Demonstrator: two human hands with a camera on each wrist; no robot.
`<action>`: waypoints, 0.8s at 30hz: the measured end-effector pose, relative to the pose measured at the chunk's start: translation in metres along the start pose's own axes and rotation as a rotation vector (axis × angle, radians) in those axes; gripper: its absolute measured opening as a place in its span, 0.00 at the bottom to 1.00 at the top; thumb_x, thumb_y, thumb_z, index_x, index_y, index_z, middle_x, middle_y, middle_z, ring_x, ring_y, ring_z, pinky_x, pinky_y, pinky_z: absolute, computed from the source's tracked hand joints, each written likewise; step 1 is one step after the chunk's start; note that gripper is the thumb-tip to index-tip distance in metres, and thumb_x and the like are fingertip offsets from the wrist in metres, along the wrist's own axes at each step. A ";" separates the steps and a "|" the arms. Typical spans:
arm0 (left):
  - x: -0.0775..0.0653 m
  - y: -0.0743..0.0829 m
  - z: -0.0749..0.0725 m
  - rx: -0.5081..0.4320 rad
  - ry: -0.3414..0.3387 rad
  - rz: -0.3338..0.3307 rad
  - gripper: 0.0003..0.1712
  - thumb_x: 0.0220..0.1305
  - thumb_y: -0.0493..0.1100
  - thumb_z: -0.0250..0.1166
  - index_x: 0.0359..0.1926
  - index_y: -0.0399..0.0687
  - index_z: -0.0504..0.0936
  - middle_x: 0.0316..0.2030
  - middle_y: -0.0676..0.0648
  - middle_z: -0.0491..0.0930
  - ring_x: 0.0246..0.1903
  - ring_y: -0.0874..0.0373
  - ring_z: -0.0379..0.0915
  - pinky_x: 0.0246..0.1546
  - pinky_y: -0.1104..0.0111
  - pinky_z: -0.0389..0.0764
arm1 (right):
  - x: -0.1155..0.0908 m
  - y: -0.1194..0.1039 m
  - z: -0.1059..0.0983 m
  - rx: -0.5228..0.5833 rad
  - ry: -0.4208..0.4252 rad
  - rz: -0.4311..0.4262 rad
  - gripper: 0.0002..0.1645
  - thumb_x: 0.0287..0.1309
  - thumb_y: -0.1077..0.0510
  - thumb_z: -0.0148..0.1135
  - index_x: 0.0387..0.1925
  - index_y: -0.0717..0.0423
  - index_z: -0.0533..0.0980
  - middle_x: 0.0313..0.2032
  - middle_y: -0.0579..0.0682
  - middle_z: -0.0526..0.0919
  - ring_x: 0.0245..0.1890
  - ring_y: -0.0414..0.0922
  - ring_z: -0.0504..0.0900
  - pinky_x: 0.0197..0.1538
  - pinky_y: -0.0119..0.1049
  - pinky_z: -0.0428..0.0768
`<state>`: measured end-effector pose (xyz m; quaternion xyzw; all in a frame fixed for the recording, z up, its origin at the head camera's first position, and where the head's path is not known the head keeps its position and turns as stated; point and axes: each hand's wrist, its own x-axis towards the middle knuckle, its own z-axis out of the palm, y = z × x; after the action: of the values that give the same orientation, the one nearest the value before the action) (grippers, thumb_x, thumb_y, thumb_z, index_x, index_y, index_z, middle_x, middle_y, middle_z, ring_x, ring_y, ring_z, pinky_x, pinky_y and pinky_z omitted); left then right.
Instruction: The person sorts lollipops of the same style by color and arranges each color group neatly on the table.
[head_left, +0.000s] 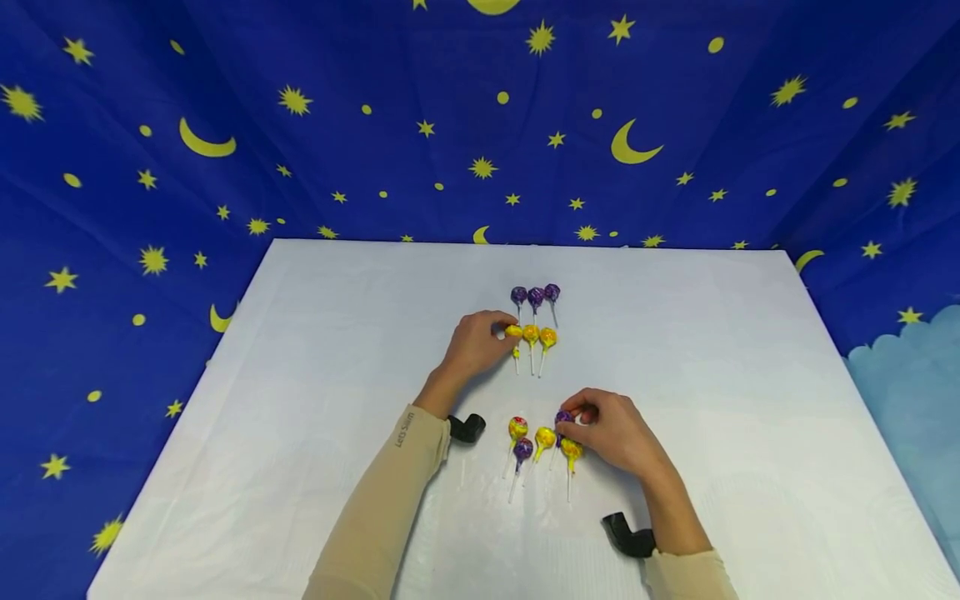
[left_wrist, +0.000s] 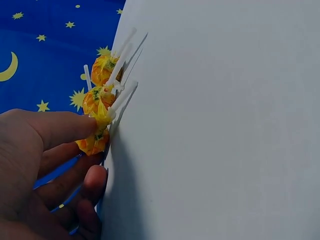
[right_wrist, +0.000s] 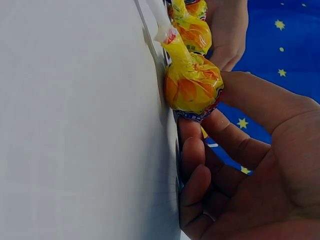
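Purple lollipop [head_left: 561, 417] just beside near yellow lollipop [head_left: 572, 450], long axis near-to-far, pinched between thumb and forefinger of right hand [head_left: 613, 427], the nearer one. Ahead-left: left hand [head_left: 480, 340], fingertips closed on far-row yellow lollipop [head_left: 513, 332], short of purple row [head_left: 536, 297].

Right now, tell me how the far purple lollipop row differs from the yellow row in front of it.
The purple row looks dark; the yellow row looks bright. The left grip pinches a lollipop in the yellow row; none in the purple row is held. Both rows have three lollipops.
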<state>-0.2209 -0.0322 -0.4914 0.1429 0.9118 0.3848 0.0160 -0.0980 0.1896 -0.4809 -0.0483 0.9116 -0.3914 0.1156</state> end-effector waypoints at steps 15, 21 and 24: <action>-0.002 -0.004 -0.003 -0.047 0.030 -0.054 0.28 0.60 0.50 0.68 0.59 0.47 0.76 0.47 0.49 0.78 0.31 0.59 0.71 0.36 0.65 0.72 | 0.000 -0.001 -0.001 0.003 0.006 -0.015 0.12 0.50 0.50 0.73 0.36 0.49 0.83 0.26 0.43 0.76 0.28 0.43 0.72 0.32 0.39 0.70; -0.009 -0.003 -0.006 -0.064 0.053 -0.096 0.32 0.61 0.51 0.67 0.63 0.45 0.72 0.48 0.47 0.75 0.33 0.58 0.71 0.38 0.62 0.72 | 0.001 0.001 0.001 0.003 0.004 -0.016 0.12 0.50 0.49 0.73 0.36 0.49 0.83 0.26 0.43 0.77 0.27 0.43 0.72 0.32 0.39 0.70; -0.013 -0.003 -0.008 -0.075 0.048 -0.115 0.32 0.61 0.51 0.66 0.64 0.44 0.72 0.49 0.46 0.74 0.34 0.58 0.71 0.39 0.62 0.72 | 0.000 0.001 0.002 0.000 0.009 -0.013 0.13 0.50 0.49 0.73 0.36 0.49 0.83 0.26 0.43 0.76 0.27 0.43 0.72 0.31 0.39 0.70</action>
<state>-0.2099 -0.0432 -0.4893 0.0804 0.9034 0.4206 0.0215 -0.0977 0.1893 -0.4828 -0.0523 0.9119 -0.3922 0.1088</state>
